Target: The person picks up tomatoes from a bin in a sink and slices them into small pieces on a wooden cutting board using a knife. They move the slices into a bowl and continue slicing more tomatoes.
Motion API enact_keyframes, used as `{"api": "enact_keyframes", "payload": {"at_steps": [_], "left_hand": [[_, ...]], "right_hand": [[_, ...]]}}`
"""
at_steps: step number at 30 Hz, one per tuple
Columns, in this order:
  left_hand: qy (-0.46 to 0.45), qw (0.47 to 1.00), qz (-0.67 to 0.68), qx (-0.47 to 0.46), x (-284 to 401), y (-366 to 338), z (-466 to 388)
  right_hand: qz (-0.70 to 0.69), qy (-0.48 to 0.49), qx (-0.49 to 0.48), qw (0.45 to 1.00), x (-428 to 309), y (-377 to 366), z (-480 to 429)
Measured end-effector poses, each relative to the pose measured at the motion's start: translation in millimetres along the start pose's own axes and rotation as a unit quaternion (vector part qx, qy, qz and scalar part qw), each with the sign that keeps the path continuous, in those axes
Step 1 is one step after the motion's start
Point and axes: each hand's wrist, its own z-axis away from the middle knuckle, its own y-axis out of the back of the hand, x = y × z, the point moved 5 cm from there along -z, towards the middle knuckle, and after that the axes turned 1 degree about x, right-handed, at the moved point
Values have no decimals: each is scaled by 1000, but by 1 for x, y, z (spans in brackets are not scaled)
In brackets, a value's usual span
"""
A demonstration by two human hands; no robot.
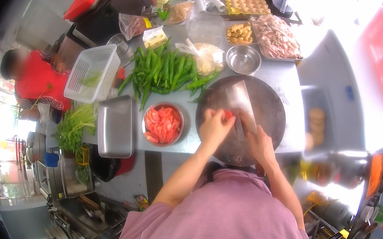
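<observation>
My left hand (215, 126) is over the round chopping board (275, 104), its fingers pinching a small red piece (228, 115) that looks like tomato. In my right hand (262, 146) is a cleaver (243, 96), its broad blade pointing away from me above the board. The blade is partly blurred, and my fingers cover much of the handle. To the left of the board stands a round metal bowl (179, 137) filled with cut tomato wedges (163, 123). Beyond the bowl lies a heap of long green peppers (169, 68).
An oblong metal pan (117, 126) and a white plastic basket (93, 71) flank the bowl's left. Behind the board are a metal bowl (243, 59), a tray of sliced meat (277, 37), ginger (239, 33) and an egg tray (247, 2). Another person (44, 78) is at far left.
</observation>
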Motion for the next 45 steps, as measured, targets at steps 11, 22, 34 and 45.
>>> {"api": "enact_keyframes", "payload": {"at_steps": [11, 22, 34, 45], "left_hand": [[0, 1000, 27, 6, -17, -1, -13], [25, 998, 52, -6, -21, -5, -16], [7, 1000, -4, -1, -1, 9, -16], [98, 963, 234, -95, -29, -1, -17]], "right_hand": [[60, 75, 53, 994, -8, -1, 12], [85, 97, 58, 990, -10, -2, 14], [85, 104, 55, 989, -11, -2, 13], [70, 104, 50, 991, -18, -4, 13]]}}
